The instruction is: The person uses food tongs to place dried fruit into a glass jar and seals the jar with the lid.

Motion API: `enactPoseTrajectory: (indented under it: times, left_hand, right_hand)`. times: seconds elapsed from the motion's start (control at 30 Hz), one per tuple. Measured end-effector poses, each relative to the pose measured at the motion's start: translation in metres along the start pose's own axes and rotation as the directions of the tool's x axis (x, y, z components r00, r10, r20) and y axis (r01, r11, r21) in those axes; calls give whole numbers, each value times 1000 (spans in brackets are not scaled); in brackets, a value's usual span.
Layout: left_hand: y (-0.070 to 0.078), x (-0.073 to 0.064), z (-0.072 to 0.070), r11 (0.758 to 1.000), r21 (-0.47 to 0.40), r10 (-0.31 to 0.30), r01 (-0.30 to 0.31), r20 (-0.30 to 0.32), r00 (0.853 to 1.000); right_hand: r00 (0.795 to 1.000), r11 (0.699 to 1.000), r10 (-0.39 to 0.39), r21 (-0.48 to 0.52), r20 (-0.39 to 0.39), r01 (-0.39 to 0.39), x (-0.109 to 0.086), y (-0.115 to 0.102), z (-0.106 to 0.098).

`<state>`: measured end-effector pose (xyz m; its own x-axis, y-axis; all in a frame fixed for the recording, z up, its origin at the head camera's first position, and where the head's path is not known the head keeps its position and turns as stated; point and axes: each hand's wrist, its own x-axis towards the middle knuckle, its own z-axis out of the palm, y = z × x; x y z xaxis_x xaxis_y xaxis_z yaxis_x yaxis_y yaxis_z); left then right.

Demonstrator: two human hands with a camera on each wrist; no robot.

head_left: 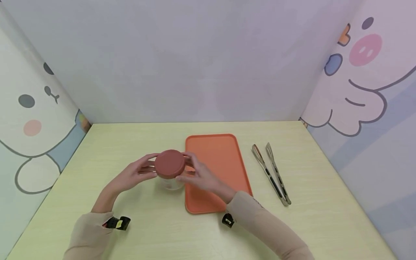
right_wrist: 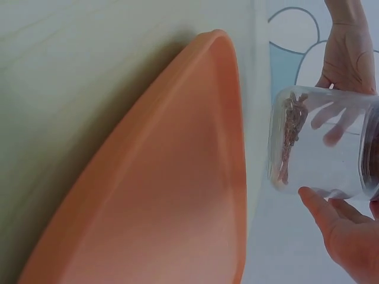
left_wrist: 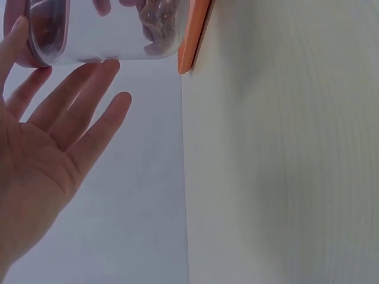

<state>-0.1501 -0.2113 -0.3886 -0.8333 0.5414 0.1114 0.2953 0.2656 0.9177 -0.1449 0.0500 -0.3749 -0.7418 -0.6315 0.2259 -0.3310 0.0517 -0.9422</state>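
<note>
A clear jar (right_wrist: 328,142) with a red-brown lid (head_left: 170,163) stands upright between my two hands, left of the tray in the head view. Some brown, twig-like pieces (right_wrist: 291,130) lie at its bottom. On the jar's left side, my left hand (head_left: 134,173) holds it around the lid with thumb and fingers; one finger stands off the jar in the left wrist view. My right hand (head_left: 203,176) grips the opposite side, thumb in front and fingers behind. Whether the jar's base touches the table cannot be told.
An orange tray (head_left: 214,155) lies flat on the pale table (head_left: 156,231), partly under my right forearm. To its right lie metal tongs or two slim utensils (head_left: 271,175) with black handle parts. A plain wall (head_left: 195,65) rises behind the table, with cartoon-printed walls at both sides.
</note>
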Motion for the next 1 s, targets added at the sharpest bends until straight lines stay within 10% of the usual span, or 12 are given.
enactPoseTrajectory:
  times: [1.0]
  left_hand:
    - [-32,-5,-18,997,-69,-24,28,52,998]
  right_hand:
    - [1000,998,26,49,14,-27,22,26,15]
